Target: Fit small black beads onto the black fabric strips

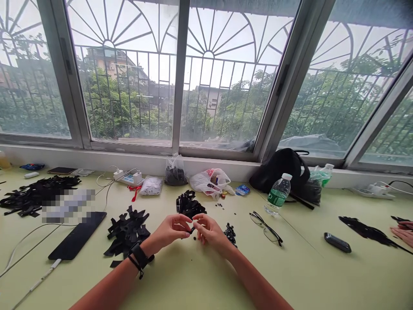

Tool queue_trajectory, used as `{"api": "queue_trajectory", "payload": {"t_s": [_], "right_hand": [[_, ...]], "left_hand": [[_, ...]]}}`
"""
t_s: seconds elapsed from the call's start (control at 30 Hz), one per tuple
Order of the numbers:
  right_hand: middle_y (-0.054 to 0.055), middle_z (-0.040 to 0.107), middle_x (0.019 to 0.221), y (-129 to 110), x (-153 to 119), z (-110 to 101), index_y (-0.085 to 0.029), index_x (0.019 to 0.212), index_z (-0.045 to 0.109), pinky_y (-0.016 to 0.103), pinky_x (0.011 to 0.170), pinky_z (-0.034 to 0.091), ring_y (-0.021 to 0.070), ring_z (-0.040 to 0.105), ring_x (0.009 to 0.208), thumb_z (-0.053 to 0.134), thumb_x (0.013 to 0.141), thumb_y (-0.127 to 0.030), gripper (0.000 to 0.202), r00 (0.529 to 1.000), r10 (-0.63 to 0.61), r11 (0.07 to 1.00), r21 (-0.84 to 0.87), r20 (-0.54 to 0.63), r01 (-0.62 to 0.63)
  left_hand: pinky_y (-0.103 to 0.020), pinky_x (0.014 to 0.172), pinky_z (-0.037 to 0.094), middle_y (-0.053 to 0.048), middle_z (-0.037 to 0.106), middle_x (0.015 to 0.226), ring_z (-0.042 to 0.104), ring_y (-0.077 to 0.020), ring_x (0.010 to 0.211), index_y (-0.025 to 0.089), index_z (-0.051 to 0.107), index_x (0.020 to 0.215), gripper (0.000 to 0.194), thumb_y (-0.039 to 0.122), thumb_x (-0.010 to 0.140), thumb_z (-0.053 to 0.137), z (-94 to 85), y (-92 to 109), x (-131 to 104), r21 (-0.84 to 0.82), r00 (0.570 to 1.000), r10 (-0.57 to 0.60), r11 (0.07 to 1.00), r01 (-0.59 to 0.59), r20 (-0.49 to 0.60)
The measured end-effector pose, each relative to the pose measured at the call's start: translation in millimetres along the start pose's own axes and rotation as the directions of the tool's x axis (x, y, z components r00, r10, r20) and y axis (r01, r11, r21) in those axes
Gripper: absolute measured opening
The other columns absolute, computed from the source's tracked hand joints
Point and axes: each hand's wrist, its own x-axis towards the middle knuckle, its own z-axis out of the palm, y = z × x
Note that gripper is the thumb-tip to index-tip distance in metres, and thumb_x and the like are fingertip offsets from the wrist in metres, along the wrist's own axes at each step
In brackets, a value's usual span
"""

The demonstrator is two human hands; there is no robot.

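Observation:
My left hand [172, 228] and my right hand [210, 229] meet over the table, thumbs and fingers pinched together. Between their fingertips is a small black piece [192, 230], mostly covered, so its exact kind is hard to make out. Just behind the hands lies a heap of black strips [189, 203]. A looser pile of short black fabric strips [127, 230] spreads left of my left wrist, which wears a black watch [139, 255]. Close to my right hand, on its right side, is a small pile of shiny black round pieces [230, 234].
Glasses [267, 228] and a water bottle [278, 194] stand to the right, with a dark oblong case [337, 242] farther over. On the left are a phone [77, 237] on a cable and more black strips [38, 193]. Another person's hand [403, 232] shows at the right edge.

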Motion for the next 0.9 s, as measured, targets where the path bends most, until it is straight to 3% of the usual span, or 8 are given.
{"api": "queue_trajectory", "payload": {"t_s": [0.13,0.33,0.57,0.9], "right_hand": [[0.000,0.062,0.075,1.1,-0.1,-2.6,-0.017,0.091,0.064,0.024,0.053,0.045,0.0112,0.056,0.057,0.077,0.077,-0.049,0.037,0.999,-0.034,0.999,0.018,0.031,0.033],[-0.003,0.056,0.065,4.6,0.8,-9.2,-0.018,0.088,0.064,0.022,0.047,0.035,0.0100,0.048,0.052,0.077,0.073,-0.042,0.032,0.999,0.032,0.998,-0.045,-0.013,-0.033],[-0.003,0.057,0.066,5.6,-1.1,-13.3,-0.016,0.084,0.066,0.023,0.055,0.036,0.0123,0.051,0.060,0.074,0.072,-0.026,0.017,0.999,-0.007,0.987,-0.164,-0.038,0.001],[-0.004,0.055,0.061,12.2,0.8,-12.0,-0.017,0.083,0.067,0.023,0.055,0.035,0.0127,0.049,0.058,0.075,0.071,-0.026,0.017,1.000,-0.002,0.974,-0.225,-0.031,-0.005]], "left_hand": [[-0.027,0.065,0.044,-0.006,0.073,0.081,0.066,-0.0180,0.074,0.015,0.073,0.104,0.038,0.034,0.074,0.083,3.6,-3.2,0.2,0.031,1.000,0.024,0.999,-0.024,0.001],[-0.026,0.060,0.044,-0.005,0.071,0.076,0.063,-0.0164,0.066,0.014,0.072,0.096,0.036,0.035,0.070,0.084,4.6,-15.0,5.4,0.112,0.991,0.025,0.994,-0.010,-0.134],[-0.023,0.053,0.040,-0.002,0.068,0.065,0.057,-0.0136,0.058,0.014,0.071,0.088,0.024,0.025,0.069,0.080,11.2,-26.7,11.3,0.250,0.983,0.089,0.967,-0.047,-0.162],[-0.023,0.055,0.041,0.000,0.068,0.063,0.059,-0.0146,0.058,0.015,0.070,0.083,0.019,0.014,0.065,0.073,11.3,-28.4,11.3,0.265,0.982,0.101,0.962,-0.056,-0.157]]}}
